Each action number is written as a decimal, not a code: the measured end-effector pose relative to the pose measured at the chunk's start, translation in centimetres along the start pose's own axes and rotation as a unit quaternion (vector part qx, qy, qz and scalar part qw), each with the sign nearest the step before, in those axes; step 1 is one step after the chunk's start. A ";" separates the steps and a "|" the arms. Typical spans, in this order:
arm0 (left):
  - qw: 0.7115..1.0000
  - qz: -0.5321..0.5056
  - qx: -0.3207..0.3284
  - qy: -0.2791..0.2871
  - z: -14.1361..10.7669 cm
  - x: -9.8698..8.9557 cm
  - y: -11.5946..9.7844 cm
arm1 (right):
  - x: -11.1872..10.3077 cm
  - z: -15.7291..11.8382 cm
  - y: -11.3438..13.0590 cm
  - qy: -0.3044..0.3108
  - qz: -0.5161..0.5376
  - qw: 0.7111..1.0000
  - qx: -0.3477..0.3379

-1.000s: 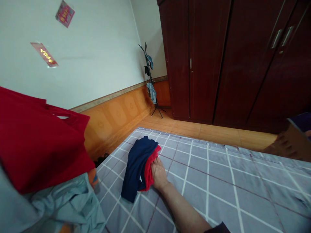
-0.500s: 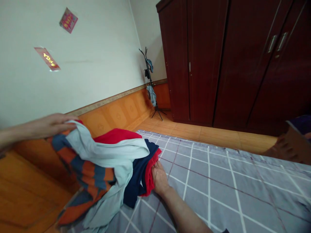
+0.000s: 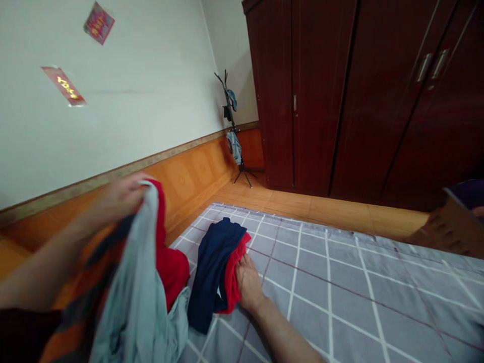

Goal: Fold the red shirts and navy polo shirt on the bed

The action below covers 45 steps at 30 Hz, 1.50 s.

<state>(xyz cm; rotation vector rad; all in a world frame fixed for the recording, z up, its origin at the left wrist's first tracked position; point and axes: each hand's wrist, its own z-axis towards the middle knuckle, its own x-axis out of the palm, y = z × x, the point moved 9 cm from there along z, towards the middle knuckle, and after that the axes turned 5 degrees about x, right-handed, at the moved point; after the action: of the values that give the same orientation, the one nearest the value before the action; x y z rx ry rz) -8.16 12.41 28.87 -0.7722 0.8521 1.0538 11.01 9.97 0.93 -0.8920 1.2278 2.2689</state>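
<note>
Since the last frame, we have swung the hanging clothes back to the left, off the dark blue cloth (image 3: 214, 267). On the left, our left hand (image 3: 123, 194) is blurry, but it is closed tight on the pale cloth (image 3: 139, 287). The striped cloth (image 3: 71, 327) and the hanging red cloth (image 3: 172, 267) dangle with it, long and straight down; these look loose and not yet put down. Next, the dark blue cloth lies on the bed (image 3: 313, 297), so we think that part is set apart. Its long way runs from near us to far off, with the far end tipped right. The lower red cloth (image 3: 231, 282) peeks out along its right side. There our right hand (image 3: 247, 282) touches it, but we can't tell if it pinches or just presses. Our hands are well apart.
</note>
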 end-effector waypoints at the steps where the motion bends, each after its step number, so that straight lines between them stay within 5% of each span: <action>1: 0.998 -0.013 0.033 0.050 0.2 3.9 -1.1 | 0.0 0.0 0.1 -0.002 0.000 1.000 -0.005; 3: 0.987 -0.032 0.089 0.133 0.3 12.1 -3.1 | 0.1 -0.1 0.1 -0.007 -0.003 1.000 -0.008; 6: 0.979 -0.035 0.113 0.167 0.6 22.1 -4.4 | 0.0 -0.1 -0.1 -0.016 -0.008 1.000 -0.001; 8: 0.978 -0.034 0.121 0.168 0.7 26.1 -4.5 | -0.1 0.0 -0.1 -0.017 -0.010 1.000 0.004; 10: 0.978 -0.035 0.127 0.164 0.5 28.3 -4.1 | -0.2 0.1 0.0 -0.016 -0.012 1.000 0.007; 20: 0.988 -0.030 0.098 0.117 -1.2 29.3 -2.4 | 0.4 0.2 -0.1 -0.018 -0.028 0.999 0.003; 45: 0.990 -0.070 0.055 0.110 -1.7 26.7 -2.7 | 0.6 0.3 -0.1 0.004 -0.016 1.000 0.009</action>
<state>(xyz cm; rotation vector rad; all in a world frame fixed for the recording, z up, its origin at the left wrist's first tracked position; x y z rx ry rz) 0.82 21.05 5.02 -0.8527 1.0188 0.8009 10.60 10.28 0.58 -0.9077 1.2263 2.2289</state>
